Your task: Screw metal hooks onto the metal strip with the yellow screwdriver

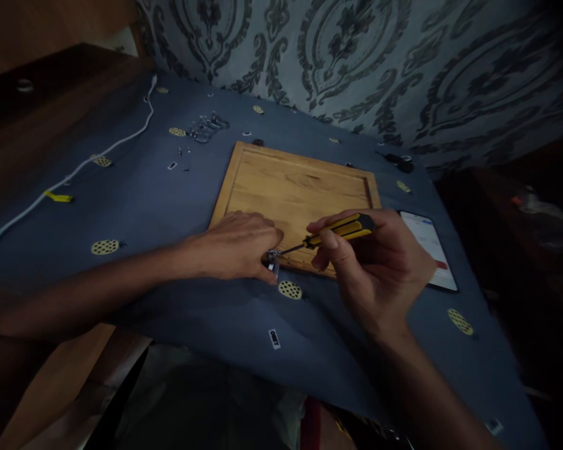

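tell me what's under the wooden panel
Blue patterned cloth shows around the wooden panel; small dark pieces show at its far edge. Whatever lies directly beneath is covered.

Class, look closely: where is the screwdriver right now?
In the head view, the screwdriver is just right of centre, held in the right hand over the board, its tip at the metal piece beside the left hand.

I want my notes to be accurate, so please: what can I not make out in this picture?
Head view:
Metal fitting: partly hidden by the left hand.
Screwdriver: tip too small and dim to see what it touches.
Phone: text too blurred to read.
White cable: cut off by the left edge.
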`<state>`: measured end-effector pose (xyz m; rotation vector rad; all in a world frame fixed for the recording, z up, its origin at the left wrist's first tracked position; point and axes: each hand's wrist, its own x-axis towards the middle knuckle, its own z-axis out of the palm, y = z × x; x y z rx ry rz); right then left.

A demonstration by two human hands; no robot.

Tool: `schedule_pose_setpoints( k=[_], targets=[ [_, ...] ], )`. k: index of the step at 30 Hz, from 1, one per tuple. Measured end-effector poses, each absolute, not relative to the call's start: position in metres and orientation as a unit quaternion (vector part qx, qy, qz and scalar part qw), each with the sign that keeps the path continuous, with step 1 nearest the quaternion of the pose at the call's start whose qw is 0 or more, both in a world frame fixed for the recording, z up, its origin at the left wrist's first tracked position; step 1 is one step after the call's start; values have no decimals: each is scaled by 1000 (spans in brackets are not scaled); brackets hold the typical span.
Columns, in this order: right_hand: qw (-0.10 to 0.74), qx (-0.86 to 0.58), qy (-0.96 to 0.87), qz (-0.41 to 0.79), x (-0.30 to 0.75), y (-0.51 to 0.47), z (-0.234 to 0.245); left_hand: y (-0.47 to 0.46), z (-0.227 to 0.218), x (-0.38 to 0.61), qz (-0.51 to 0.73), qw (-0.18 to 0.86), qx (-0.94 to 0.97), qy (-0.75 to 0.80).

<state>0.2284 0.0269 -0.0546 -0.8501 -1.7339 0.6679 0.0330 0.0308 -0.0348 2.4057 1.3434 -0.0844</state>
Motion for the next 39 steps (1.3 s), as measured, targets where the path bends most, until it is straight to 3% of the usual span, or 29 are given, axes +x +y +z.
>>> schedule_pose_setpoints(
  k=[18, 26, 39],
  targets=[
    [518, -359, -730, 265, 229, 26, -56, 33, -40, 32, -20, 203, 854, 479],
    [592, -340, -675, 280, 222, 19, -51, 32, -40, 30, -13, 209, 854, 476],
    [577, -329, -694, 277, 222, 23, -55, 33, -41, 32, -20, 203, 856, 475]
  ],
)
